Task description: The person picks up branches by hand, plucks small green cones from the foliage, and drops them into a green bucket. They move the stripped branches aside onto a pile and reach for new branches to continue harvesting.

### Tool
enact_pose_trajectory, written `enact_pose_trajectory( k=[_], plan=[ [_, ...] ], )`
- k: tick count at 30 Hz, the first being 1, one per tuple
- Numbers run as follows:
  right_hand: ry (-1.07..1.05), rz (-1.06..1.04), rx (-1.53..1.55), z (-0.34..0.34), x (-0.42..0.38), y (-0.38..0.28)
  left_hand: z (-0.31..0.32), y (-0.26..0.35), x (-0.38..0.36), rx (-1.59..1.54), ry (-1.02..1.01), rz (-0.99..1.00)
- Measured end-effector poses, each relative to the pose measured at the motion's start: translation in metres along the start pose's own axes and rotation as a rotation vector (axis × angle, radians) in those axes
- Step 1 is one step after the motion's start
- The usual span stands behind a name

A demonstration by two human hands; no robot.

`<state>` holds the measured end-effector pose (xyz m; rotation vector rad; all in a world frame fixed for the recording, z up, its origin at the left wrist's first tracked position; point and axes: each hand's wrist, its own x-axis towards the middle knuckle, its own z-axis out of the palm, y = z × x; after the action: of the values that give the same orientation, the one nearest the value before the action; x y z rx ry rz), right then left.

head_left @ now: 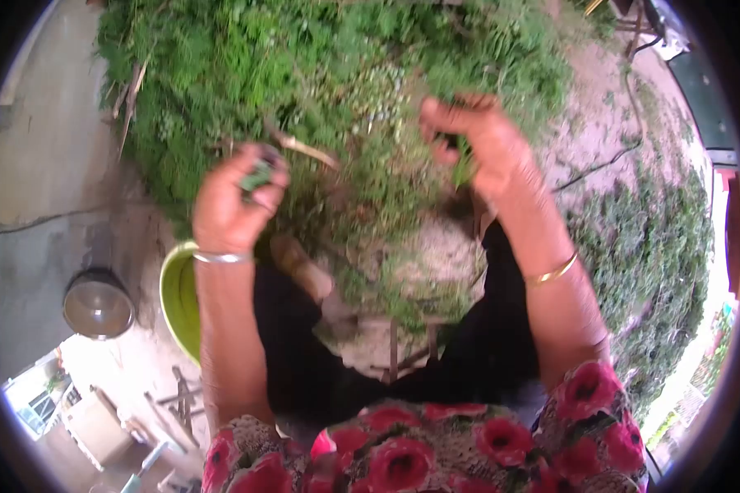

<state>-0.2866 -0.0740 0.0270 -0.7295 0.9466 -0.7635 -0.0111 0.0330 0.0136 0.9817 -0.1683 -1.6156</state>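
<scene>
My left hand (pixel 234 201), a silver bangle at its wrist, is curled closed around a small bunch of green leaves (pixel 257 177). Over on the other side, my right hand (pixel 493 144) has its fingers bent inward, with a green leafy sprig (pixel 463 164) showing below them; motion blurs the fingertips. Both hands are raised apart, in front of a large heap of feathery green plants (pixel 247 66). A pale stick (pixel 302 149) lies just beyond my left hand, and loose green bits (pixel 378 107) are scattered between the two hands.
A lime-green tub (pixel 171 300) stands left of my left forearm, with a dark round bowl (pixel 99 304) farther left. More cut greenery (pixel 649 255) is spread over the ground at right. My feet and dark-clothed legs are below the hands.
</scene>
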Motion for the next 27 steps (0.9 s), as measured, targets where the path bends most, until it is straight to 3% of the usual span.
enact_pose_trajectory(
  k=[1,3,5,7,9,11,13,14,16,17,19,21,22,23,25,26,27],
  plan=[
    [-0.003,0.041,0.013,-0.003,-0.003,0.001,-0.013,0.017,-0.017,-0.023,0.082,0.022],
    [-0.063,-0.086,-0.039,-0.016,-0.009,0.001,-0.046,0.041,-0.056,0.056,0.232,0.155],
    [-0.028,-0.099,-0.096,-0.025,-0.022,-0.001,-0.078,0.052,-0.103,0.328,0.594,0.267],
    [0.010,-0.129,-0.160,-0.037,-0.035,-0.012,-0.122,0.052,-0.144,0.557,0.891,0.245],
    [0.108,-0.161,-0.260,-0.051,-0.052,-0.026,-0.161,0.038,-0.179,0.869,1.044,0.171],
    [0.326,-0.179,-0.303,-0.063,-0.079,-0.044,-0.239,0.023,-0.217,1.382,1.009,0.277],
    [0.420,-0.177,-0.566,-0.106,-0.106,-0.060,-0.322,0.029,-0.246,2.051,0.791,-0.065],
    [0.505,-0.183,-0.674,-0.132,-0.121,-0.063,-0.320,0.025,-0.252,2.045,0.780,-0.050],
    [0.689,-0.124,-0.885,-0.195,-0.160,-0.060,-0.314,0.020,-0.250,1.743,1.117,0.176],
    [0.782,-0.053,-0.985,-0.233,-0.182,-0.056,-0.337,0.035,-0.244,1.595,1.124,0.037],
    [0.781,0.252,-1.500,-0.328,-0.226,-0.043,-0.225,0.039,-0.205,1.302,1.225,0.027],
    [0.799,0.311,-1.919,-0.341,-0.280,-0.029,-0.212,0.049,-0.173,1.437,0.994,0.203],
    [0.912,0.568,-1.972,-0.318,-0.280,-0.027,-0.193,0.051,-0.151,1.514,0.959,0.229],
    [0.910,0.596,-1.971,-0.311,-0.279,-0.027,-0.165,0.047,-0.128,1.595,0.921,0.248],
    [0.884,0.219,-1.699,-0.307,-0.255,-0.031,-0.098,0.034,-0.088,1.662,0.608,0.271],
    [0.758,0.170,-1.588,-0.286,-0.232,-0.043,-0.079,0.022,-0.063,1.808,0.500,0.282],
    [0.705,-0.106,-1.576,-0.237,-0.203,-0.050,-0.062,0.008,-0.039,1.947,0.389,0.296]
  ],
)
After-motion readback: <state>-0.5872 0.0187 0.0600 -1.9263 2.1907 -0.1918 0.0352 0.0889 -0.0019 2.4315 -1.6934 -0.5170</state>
